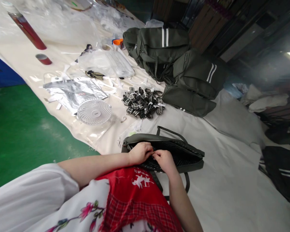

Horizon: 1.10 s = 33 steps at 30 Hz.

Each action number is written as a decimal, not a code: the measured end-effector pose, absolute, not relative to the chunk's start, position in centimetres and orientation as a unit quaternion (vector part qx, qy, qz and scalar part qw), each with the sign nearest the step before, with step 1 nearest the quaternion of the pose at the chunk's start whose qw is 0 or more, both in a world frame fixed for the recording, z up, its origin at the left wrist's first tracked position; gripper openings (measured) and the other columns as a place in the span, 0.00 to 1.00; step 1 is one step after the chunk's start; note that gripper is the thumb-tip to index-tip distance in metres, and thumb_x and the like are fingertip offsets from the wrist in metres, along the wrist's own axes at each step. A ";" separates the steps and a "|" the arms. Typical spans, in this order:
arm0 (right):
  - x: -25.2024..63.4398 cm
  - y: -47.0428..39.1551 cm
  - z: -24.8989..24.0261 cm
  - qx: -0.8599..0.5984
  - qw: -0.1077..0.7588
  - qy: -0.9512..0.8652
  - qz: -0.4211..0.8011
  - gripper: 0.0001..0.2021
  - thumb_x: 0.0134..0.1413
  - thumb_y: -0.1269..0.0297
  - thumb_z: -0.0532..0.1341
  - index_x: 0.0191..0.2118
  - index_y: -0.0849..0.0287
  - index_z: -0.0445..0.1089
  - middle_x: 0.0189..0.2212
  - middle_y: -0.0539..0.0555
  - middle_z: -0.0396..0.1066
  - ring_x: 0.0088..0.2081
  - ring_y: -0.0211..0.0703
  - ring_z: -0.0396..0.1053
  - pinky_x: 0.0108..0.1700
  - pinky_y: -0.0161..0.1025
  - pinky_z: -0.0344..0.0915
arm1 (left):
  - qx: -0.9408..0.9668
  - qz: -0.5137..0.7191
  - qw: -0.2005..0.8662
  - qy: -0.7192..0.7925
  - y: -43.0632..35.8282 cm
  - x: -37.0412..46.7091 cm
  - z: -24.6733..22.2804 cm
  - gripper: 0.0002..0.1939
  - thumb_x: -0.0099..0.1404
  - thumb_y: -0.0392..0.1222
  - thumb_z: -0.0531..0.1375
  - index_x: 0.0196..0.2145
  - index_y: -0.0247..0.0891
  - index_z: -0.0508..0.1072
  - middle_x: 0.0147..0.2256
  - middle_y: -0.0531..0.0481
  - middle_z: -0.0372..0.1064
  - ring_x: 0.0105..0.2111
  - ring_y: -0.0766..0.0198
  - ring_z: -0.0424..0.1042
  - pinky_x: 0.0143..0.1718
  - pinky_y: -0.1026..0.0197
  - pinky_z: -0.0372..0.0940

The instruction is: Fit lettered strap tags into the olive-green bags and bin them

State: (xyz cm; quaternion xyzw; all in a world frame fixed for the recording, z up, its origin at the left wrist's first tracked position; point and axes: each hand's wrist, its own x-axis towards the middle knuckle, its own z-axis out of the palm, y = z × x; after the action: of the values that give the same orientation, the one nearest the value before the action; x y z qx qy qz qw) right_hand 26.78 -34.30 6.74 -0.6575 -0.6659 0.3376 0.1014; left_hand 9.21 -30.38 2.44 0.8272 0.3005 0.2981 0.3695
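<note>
A dark green bag (pixel 192 166) lies on the table right in front of me, its top gaping so that the black lining shows. Over its opening, my left hand (pixel 140 152) and my right hand (pixel 164 159) meet fingertip to fingertip. Both are closed in a pinch. Whatever sits between the fingers is too small to make out. One carrying handle (pixel 172 131) stands up at the bag's far side, and another strap hangs at the near side. Just beyond the bag lies a heap of black straps with white lettering (pixel 142 102), bundled in loops.
A white fan (pixel 94 111) stands left of the straps, near silver plastic packaging (pixel 74 91). Several dark green bags with white stripes (pixel 157 48) are piled at the back. A red bottle (pixel 30 30) and its red cap (pixel 43 59) are at far left. Another dark bag (pixel 281 169) lies right.
</note>
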 end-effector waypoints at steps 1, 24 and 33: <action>26.7 -34.3 6.6 -0.661 0.104 -0.660 0.341 0.10 0.55 0.66 0.58 0.31 0.57 0.79 0.27 0.53 0.78 0.29 0.42 0.73 0.33 0.34 0.62 | 0.831 0.295 0.360 0.304 -30.4 9.3 2.4 0.10 0.67 0.35 0.56 0.28 0.35 0.72 0.29 0.49 0.67 0.31 0.63 0.68 0.34 0.63 0.63; 31.1 -30.6 2.9 -0.517 -0.034 -0.750 0.412 0.22 0.42 0.70 0.69 0.48 0.54 0.75 0.48 0.55 0.76 0.48 0.50 0.73 0.52 0.43 0.67 | 0.875 0.125 0.394 0.252 -31.6 2.8 5.5 0.21 0.53 0.35 0.58 0.46 0.35 0.72 0.42 0.42 0.72 0.45 0.52 0.70 0.53 0.52 0.61; 27.8 -29.7 2.8 -0.545 -0.060 -0.768 0.331 0.11 0.59 0.62 0.59 0.44 0.58 0.75 0.44 0.59 0.77 0.43 0.52 0.75 0.47 0.44 0.69 | 0.853 0.152 0.408 0.286 -31.6 2.7 4.6 0.19 0.52 0.38 0.62 0.44 0.38 0.73 0.43 0.44 0.72 0.46 0.52 0.70 0.54 0.52 0.61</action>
State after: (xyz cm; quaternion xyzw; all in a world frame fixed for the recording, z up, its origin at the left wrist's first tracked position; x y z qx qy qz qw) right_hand 27.80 -29.73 2.78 -0.5447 -0.7682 0.3311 -0.0595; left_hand 2.70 -31.61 4.55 0.8534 0.2858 0.1525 0.4083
